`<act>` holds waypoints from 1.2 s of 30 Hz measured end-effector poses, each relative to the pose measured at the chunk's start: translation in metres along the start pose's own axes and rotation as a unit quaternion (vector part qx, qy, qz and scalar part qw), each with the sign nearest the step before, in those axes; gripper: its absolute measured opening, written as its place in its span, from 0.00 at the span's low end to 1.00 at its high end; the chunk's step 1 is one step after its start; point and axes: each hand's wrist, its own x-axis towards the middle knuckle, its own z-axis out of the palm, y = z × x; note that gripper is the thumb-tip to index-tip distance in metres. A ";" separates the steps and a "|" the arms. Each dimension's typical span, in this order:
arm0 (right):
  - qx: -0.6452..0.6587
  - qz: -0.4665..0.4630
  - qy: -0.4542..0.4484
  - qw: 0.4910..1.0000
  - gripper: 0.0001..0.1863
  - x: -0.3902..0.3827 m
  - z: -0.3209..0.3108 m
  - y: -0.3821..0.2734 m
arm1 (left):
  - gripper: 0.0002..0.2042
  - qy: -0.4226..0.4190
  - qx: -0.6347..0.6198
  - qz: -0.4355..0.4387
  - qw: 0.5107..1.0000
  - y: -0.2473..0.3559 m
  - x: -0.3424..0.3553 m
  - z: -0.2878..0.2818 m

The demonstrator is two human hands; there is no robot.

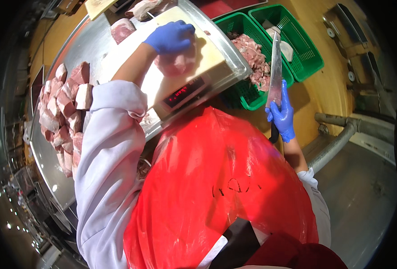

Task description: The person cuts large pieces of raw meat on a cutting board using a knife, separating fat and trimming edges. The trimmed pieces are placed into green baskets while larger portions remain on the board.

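My left hand (pixel 172 36), in a blue glove, grips a piece of raw meat (pixel 177 62) from above with curled fingers. The meat rests on a pale surface above the red digits of a weighing scale (pixel 183 93). Off to the right, my gloved right hand (pixel 282 117) is closed round the dark handle of a long knife (pixel 275 67). Its blade points away from me and passes in front of the green baskets, touching no meat that I can make out.
Cut meat chunks (pixel 63 112) are piled on the steel table (pixel 84 42) at left. More meat (pixel 123 30) lies at its far side. A green basket (pixel 247 105) holds small trimmings; another green basket (pixel 317 67) contains a few pale pieces. A metal pipe (pixel 337 145) runs at right.
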 end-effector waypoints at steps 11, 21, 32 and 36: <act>0.173 -0.008 -0.197 0.965 0.34 0.090 0.086 -0.045 | 0.22 0.124 -0.089 -0.371 0.916 -0.025 -0.135 0.001; 0.125 -0.085 -0.286 0.946 0.35 0.231 0.230 -0.083 | 0.13 0.399 -0.193 -0.284 0.850 0.048 -0.131 0.090; -0.119 -0.210 -0.228 0.943 0.41 0.095 0.224 -0.119 | 0.07 0.416 -0.249 -0.272 0.831 -0.003 -0.212 0.058; -0.251 -0.262 -0.163 0.917 0.41 0.071 0.241 -0.098 | 0.08 0.435 -0.288 -0.239 0.819 -0.019 -0.212 0.053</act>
